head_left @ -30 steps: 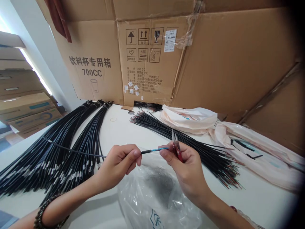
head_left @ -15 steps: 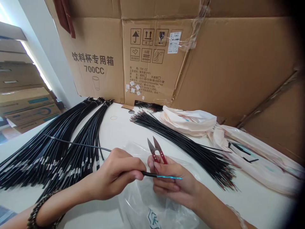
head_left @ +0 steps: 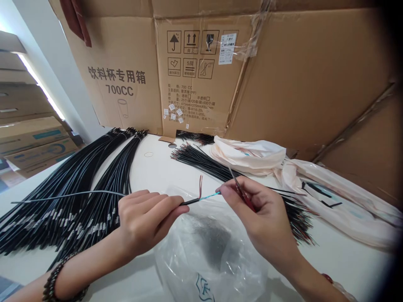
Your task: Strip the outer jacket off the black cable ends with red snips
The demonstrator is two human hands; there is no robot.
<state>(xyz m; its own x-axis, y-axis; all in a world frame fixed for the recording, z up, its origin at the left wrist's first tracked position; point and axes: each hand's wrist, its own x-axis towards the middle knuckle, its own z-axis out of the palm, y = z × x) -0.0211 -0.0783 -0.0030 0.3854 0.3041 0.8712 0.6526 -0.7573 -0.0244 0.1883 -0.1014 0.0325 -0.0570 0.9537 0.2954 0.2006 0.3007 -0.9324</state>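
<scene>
My left hand (head_left: 147, 220) is closed around a black cable (head_left: 190, 202); its tail runs out to the left over the cable bundles. From the stripped end stick up thin reddish-brown wires (head_left: 200, 187), while a blue-and-white strand (head_left: 208, 196) stretches toward the right. The thumb and fingertips of my right hand (head_left: 267, 216) pinch that strand's far end. Thread snips (head_left: 244, 196) with red handles are also held in this hand, their blades pointing up. Below both hands lies a clear plastic bag (head_left: 185, 251) with a blue-green print.
Large bundles of black cables (head_left: 97, 184) cover the table's left side. Another bundle (head_left: 220, 167) with reddish wire ends lies behind my right hand, beside whitish plastic bags (head_left: 252, 153). Cardboard (head_left: 299, 84) walls off the back. Boxes (head_left: 40, 147) are stacked at far left.
The reddish-brown wires now stand up apart from the blue-and-white strand. My right hand has moved up and right, turned over, and now pinches the strand's end. The cable end is higher.
</scene>
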